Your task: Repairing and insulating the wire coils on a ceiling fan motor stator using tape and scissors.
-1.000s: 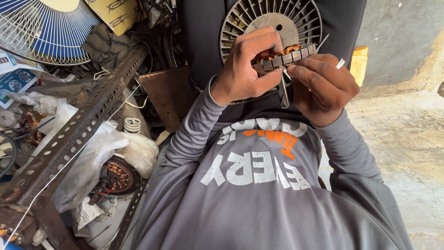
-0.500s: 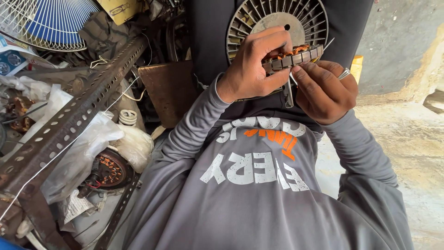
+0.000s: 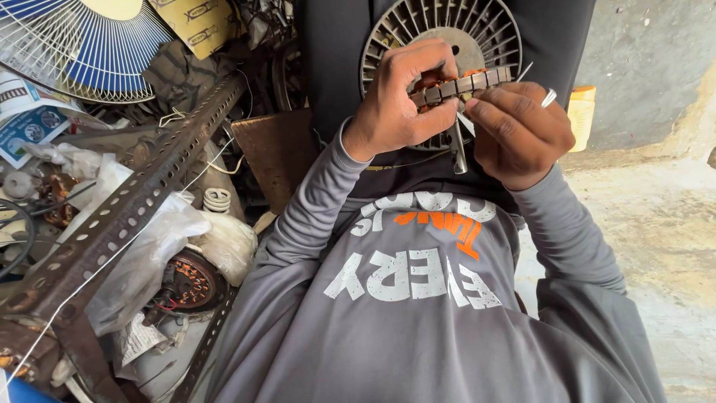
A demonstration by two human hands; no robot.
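My left hand (image 3: 399, 101) grips a round fan motor stator (image 3: 466, 82), a ring of grey metal segments with copper windings, held edge-on in front of my chest. My right hand (image 3: 518, 130) is closed beside it, its thumb and fingertips pinching at the stator's lower right edge. A thin wire end (image 3: 550, 97) sticks out above its knuckles. A metal shaft (image 3: 458, 153) hangs down between the two hands. Behind the stator lies a round grey slotted fan housing (image 3: 477, 33) on my dark lap.
A perforated steel angle bar (image 3: 127, 216) runs diagonally at left. A white and blue fan guard (image 3: 82, 45) lies at top left. Another copper-wound motor (image 3: 190, 280) sits among plastic bags (image 3: 142, 254). A brown board (image 3: 276, 153) and a yellow bottle (image 3: 582, 112) flank my lap. Concrete floor lies at right.
The view has shifted slightly, so the clutter at left sits elsewhere in frame. Both hands stay on the stator, with the right fingers moved a little along its edge.
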